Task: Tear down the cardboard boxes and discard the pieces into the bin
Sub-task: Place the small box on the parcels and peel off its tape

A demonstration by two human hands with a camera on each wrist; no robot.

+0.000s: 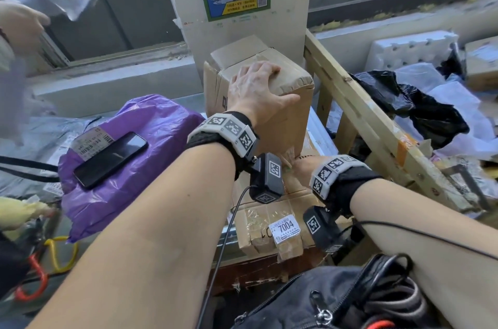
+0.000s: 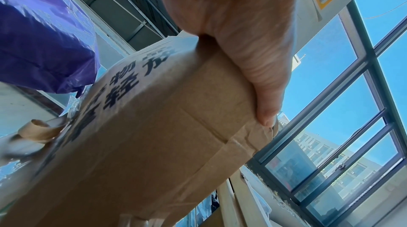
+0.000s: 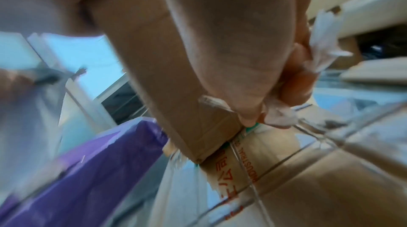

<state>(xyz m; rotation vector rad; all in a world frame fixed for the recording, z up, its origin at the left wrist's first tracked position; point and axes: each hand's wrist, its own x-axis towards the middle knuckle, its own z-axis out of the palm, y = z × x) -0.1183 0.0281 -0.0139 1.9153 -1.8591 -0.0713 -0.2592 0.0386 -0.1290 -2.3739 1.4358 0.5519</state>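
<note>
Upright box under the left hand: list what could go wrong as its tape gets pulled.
1. The upright box stands on a taped box; only the left hand steadies its top, so it might tip.
2. The right hand pinches tape at its base; a hard tug could drag both boxes.
3. The phone lies loose on the purple bag alongside and may slide off.

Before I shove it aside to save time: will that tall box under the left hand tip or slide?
Likely tips: the tall box stands upright on another box. Its crumpled top suggests soft walls. The left hand steadies it.
</note>
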